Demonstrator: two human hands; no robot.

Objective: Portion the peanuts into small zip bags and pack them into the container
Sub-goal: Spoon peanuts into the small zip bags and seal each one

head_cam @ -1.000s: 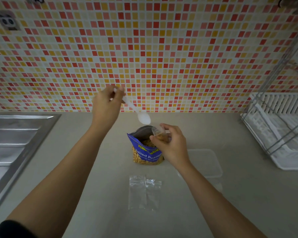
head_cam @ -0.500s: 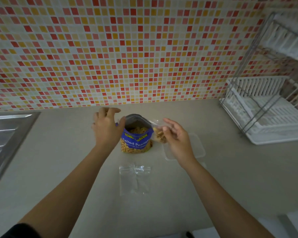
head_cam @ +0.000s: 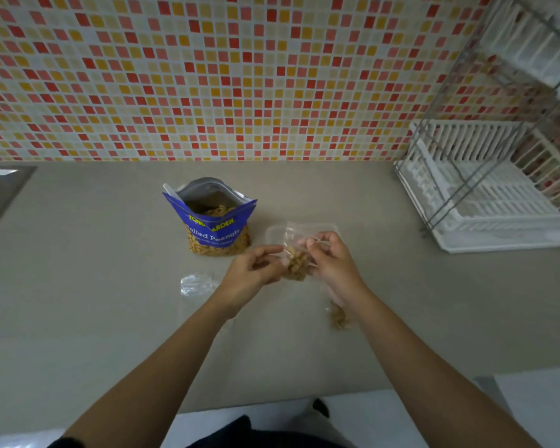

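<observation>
A: The spoon (head_cam: 170, 194) now stands in the peanut pouch (head_cam: 214, 227), left hand (head_cam: 253, 270) off it!
B: Yes, it's swung to four o'clock of the pouch, joining the right hand (head_cam: 332, 263) pinching the filled zip bag (head_cam: 296, 263).

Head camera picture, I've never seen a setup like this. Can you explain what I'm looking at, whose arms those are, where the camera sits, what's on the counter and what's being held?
There is no machine here. The two arms belong to a person who wears a wide-angle camera on the head; it looks forward and down, so the edges bend. The left hand and right hand together hold a small zip bag partly filled with peanuts, its top pinched in the right fingers. On the grey counter stands an open blue peanut bag. Right of it, behind the hands, lies a clear container. Left of the left hand lie empty zip bags, and what looks like another filled bag lies by the right forearm. A white dish rack stands at the right, a sink edge at the left.
</observation>
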